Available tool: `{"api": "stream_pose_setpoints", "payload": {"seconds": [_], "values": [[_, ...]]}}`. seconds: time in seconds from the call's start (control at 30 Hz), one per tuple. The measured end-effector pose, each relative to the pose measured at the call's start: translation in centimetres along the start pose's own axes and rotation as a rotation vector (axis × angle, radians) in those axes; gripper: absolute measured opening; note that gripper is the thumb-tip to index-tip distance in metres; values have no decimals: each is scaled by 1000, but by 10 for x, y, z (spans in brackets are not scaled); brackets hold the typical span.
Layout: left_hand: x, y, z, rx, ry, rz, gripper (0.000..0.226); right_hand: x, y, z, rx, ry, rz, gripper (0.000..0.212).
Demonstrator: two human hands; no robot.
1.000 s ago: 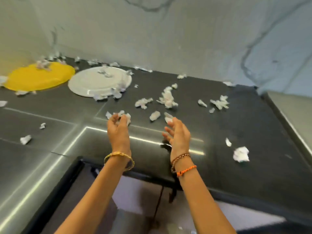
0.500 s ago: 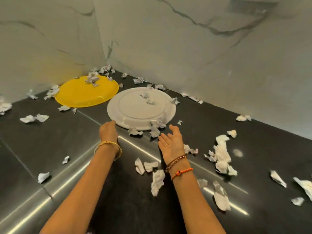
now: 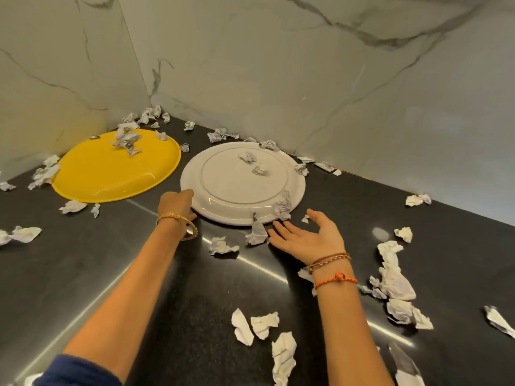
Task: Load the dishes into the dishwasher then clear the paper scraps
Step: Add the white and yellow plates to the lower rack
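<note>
Touching the white plate (image 3: 242, 188) rim, left hand (image 3: 175, 203); right hand (image 3: 309, 239) spread beside it.

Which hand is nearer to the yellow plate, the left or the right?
The left hand. It is at the near left rim of the white plate, just right of the yellow plate. The right hand lies farther right, beyond the white plate's near edge.

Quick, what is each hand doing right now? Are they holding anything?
Left hand: at the near left rim of the white plate; whether it grips the rim cannot be told.
Right hand: open, palm up, holding nothing.
</note>
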State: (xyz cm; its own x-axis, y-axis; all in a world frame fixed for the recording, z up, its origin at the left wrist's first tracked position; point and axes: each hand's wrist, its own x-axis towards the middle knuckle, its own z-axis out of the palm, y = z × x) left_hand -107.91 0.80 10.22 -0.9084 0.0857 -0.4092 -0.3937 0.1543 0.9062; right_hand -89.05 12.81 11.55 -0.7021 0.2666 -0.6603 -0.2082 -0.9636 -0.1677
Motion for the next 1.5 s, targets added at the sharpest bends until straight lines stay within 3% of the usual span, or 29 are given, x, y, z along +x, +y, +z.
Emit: {"api": "stream_pose_setpoints", "payload": {"seconds": [0.13, 0.27, 0.37, 0.53, 0.63, 0.77, 0.87, 1.0, 1.07, 1.2, 1.43, 1.5], "values": [[2, 2, 3, -42, -40, -8, 31, 2, -9, -6, 135, -65, 41, 65], [8, -3, 1, -7, -79, -7, 26, 7, 0, -12, 141, -107, 0, 53], [10, -6, -3, 115, -143, 50, 19, 10, 14, -12, 34, -74, -126, 48], [-6, -10, 2, 231, -283, 134, 14, 25, 42, -13, -151, -8, -497, 29], [-16, -9, 3, 251, -329, 161, 24, 25, 38, -19, -96, -42, -516, 34], [-23, -7, 1, 216, -386, 155, 30, 17, 32, -30, -104, -32, -469, 37], [-31, -7, -4, 154, -440, 144, 18, 13, 30, -37, -143, -29, -468, 40], [-40, -17, -16, -141, -593, -6, 28, 10, 26, -46, -270, -72, -501, 50], [-45, -24, -18, -225, -622, 7, 29, 9, 23, -48, -308, -84, -517, 52], [-60, -25, -14, -335, -560, 122, 29, 6, 16, -46, -334, -67, -516, 47], [-87, -2, -3, -374, -597, 428, 27, -7, 7, -30, -380, 60, -479, 16], [-97, 3, 0, -348, -567, 515, 26, -9, 4, -25, -375, 67, -468, 24]]}}
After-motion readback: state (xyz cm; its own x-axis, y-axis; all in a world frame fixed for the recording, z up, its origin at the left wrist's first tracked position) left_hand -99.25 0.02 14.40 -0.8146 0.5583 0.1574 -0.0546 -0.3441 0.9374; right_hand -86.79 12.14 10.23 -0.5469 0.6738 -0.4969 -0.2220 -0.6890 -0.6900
